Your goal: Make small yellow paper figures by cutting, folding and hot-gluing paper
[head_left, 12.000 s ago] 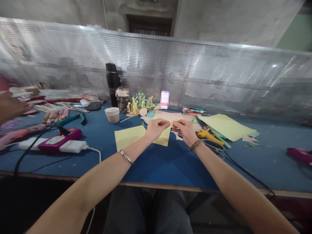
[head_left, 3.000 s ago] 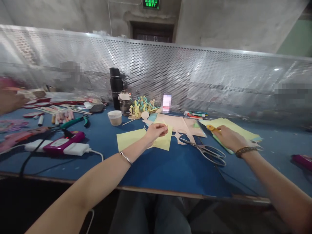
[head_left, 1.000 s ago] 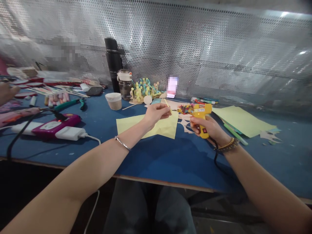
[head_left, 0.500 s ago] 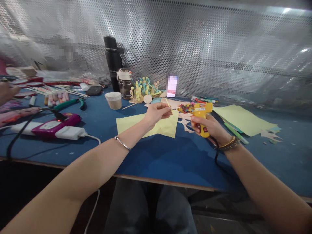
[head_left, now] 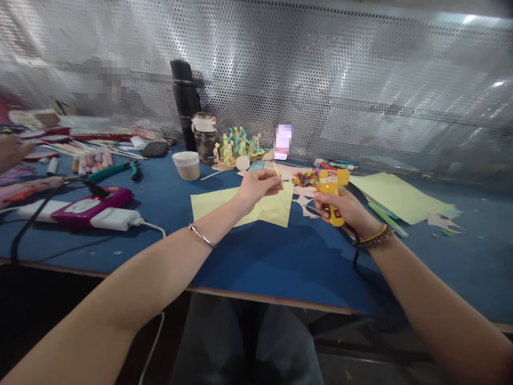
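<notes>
My left hand (head_left: 260,187) pinches a thin pale-yellow strip (head_left: 276,170) that sticks up past the fingertips. My right hand (head_left: 347,208) is wrapped round the handle of a yellow glue gun (head_left: 332,184), its nozzle end pointing left toward the strip. A small multicoloured pile (head_left: 305,177) lies behind the nozzle and partly hides where it ends. Beneath my left hand a creased sheet of yellow paper (head_left: 218,202) lies on the blue table (head_left: 256,267). Cut paper scraps (head_left: 308,206) lie between the two hands.
To the left are a purple power strip (head_left: 96,206) with white plugs, green-handled pliers (head_left: 110,172) and another person's hand (head_left: 14,152). A paper cup (head_left: 187,166), a brown bottle (head_left: 206,141), a black flask (head_left: 185,104) and a lit phone (head_left: 283,140) stand behind. Yellow sheets (head_left: 404,198) lie right.
</notes>
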Tool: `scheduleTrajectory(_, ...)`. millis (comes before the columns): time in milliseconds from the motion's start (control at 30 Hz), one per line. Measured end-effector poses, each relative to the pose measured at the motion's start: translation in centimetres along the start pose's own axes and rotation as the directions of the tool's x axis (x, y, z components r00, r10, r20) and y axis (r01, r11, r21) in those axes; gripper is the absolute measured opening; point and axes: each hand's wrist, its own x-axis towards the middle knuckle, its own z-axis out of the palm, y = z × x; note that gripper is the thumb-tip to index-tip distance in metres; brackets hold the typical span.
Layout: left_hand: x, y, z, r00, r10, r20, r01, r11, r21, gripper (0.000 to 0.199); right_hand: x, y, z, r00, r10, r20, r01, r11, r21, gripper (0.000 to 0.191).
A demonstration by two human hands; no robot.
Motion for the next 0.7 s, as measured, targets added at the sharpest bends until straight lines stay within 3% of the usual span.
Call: scheduleTrajectory(700, 0.06, -0.09, -0.13, 1.000, 0.005, 0.009, -0.005, 1.000, -0.012, 0.012, 0.14, 0.31, -0.24, 1.000, 0.001, 0.030, 0.000, 1.000, -0.015, 0.033)
